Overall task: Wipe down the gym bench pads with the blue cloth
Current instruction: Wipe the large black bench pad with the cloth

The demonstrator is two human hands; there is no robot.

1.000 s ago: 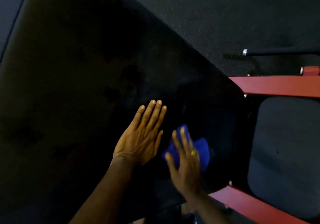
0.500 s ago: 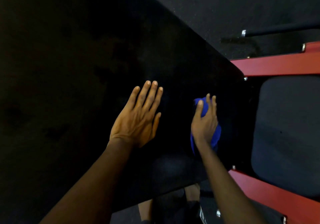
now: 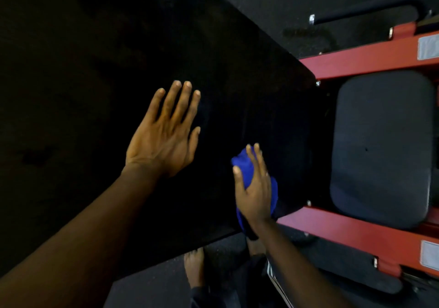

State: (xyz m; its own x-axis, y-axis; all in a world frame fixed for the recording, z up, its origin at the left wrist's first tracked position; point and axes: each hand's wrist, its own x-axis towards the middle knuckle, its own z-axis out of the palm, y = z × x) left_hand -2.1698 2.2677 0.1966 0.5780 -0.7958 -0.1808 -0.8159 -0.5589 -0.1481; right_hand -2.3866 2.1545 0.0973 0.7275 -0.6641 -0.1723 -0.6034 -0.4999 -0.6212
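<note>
Since half a second ago the right hand (image 3: 256, 188) has drawn the blue cloth (image 3: 244, 165) back toward the person's side of the pad, away from the far corner it had reached. The left hand has kept its place.

Largest in view is the big black bench pad (image 3: 213, 70), a broad dark slab filling most of the frame, with its rounded corner toward the red frame (image 3: 356, 62). That frame runs in two rails, one beyond and one nearer, on either side of the smaller grey seat pad (image 3: 382, 148), which sits apart from the big pad across a narrow gap. No cloth touches the seat pad, so I judge it is yet to be wiped.

On the big pad the left hand (image 3: 164, 136) lies flat, fingers straight and close together, holding nothing; it seems to brace the body. The right hand lies on the cloth near the pad's near edge, fingers almost straight over the top and thumb along the cloth's left side. It presses the cloth rather than clenching it.

The cloth is bunched under the palm, blue folds showing above the fingers and below the wrist, where it reaches the pad's edge. It looks soft, light and limp, so it will crumple and slip out from under a loose palm. Best to keep it gathered beneath the whole hand and bear down. The pad's covering looks smooth and firm, so I expect the cloth to glide easily over it.
</note>
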